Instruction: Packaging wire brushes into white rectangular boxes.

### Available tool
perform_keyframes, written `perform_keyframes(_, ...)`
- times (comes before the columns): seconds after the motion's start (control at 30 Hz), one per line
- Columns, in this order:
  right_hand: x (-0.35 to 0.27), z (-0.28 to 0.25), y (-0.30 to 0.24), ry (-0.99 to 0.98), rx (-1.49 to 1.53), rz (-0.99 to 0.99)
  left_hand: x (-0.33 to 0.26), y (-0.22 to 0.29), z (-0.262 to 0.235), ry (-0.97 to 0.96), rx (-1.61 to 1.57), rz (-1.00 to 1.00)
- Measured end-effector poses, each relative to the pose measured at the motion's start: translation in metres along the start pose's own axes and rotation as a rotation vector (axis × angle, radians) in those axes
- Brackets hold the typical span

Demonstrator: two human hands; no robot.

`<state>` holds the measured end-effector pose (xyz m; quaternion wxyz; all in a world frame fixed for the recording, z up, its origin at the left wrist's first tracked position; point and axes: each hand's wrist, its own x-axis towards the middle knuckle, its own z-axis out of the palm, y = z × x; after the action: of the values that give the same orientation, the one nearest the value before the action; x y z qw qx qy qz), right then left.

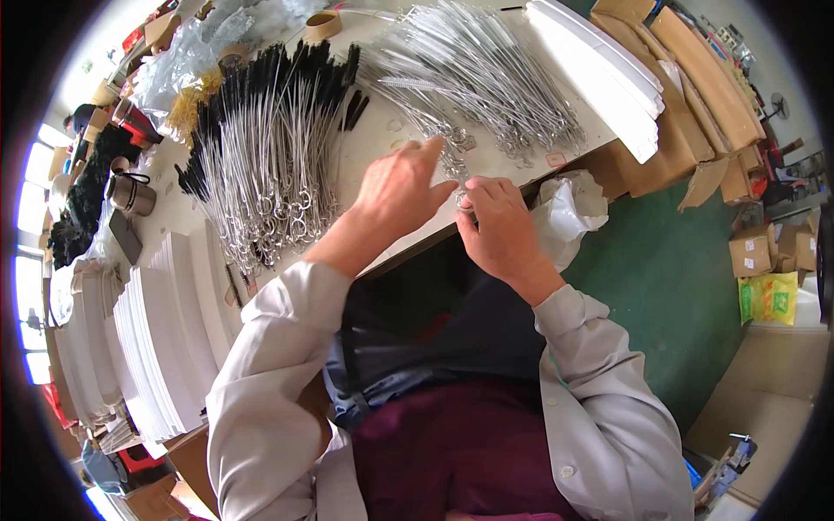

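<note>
Your left hand [398,191] sits near centre frame, fingers stretched toward 12 o'clock, tips on the near ends of the white-bristle wire brushes [486,78]. Whether those fingers pinch anything I cannot tell; the back of the hand hides it.

Your right hand [499,230] is just at 3 o'clock of the left, nearly touching it. Thumb and forefinger pressed together on a small metal ring loop [464,200], the twisted-wire end of a brush, held at the table edge [417,247].

White-bristle pile fans out from your hands toward 1 o'clock. Black-bristle wire brushes [269,130] lie in a second heap at 10 o'clock of the left hand, loops toward you, bristles away.

White card stacks [165,339] at 8 o'clock along the table's left side; another white stack [608,69] at 2 o'clock. Tape roll [323,24] at 12 o'clock, far edge. Metal cup [130,195] at 9 o'clock. White plastic bag [569,208] just at 3 o'clock of the right hand, off the table edge.
</note>
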<state>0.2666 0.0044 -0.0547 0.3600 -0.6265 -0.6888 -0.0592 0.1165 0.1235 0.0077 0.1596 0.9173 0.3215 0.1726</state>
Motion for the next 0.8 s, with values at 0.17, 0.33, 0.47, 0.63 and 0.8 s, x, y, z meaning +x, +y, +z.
perform_keyframes(0.17, 0.003, -0.005, -0.005, -0.007, 0.027, 0.041, 0.027, -0.01, 0.03, -0.12, 0.088, 0.049)
perform_keyframes(0.33, -0.014, -0.002, -0.011, -0.001, -0.021, 0.054, 0.016, -0.019, 0.04, 0.026, 0.039, 0.301)
perform_keyframes(0.47, -0.017, 0.002, -0.031, 0.049, 0.053, 0.049, 0.009, -0.022, 0.05, 0.077, 0.166, 0.342)
perform_keyframes(0.63, -0.02, -0.003, -0.031, 0.037, 0.006, 0.063, 0.017, -0.021, 0.062, 0.071, 0.336, 0.369)
perform_keyframes(0.8, -0.023, -0.006, -0.03, 0.033, 0.025, 0.041, 0.024, -0.027, 0.067, 0.145, 0.308, 0.423)
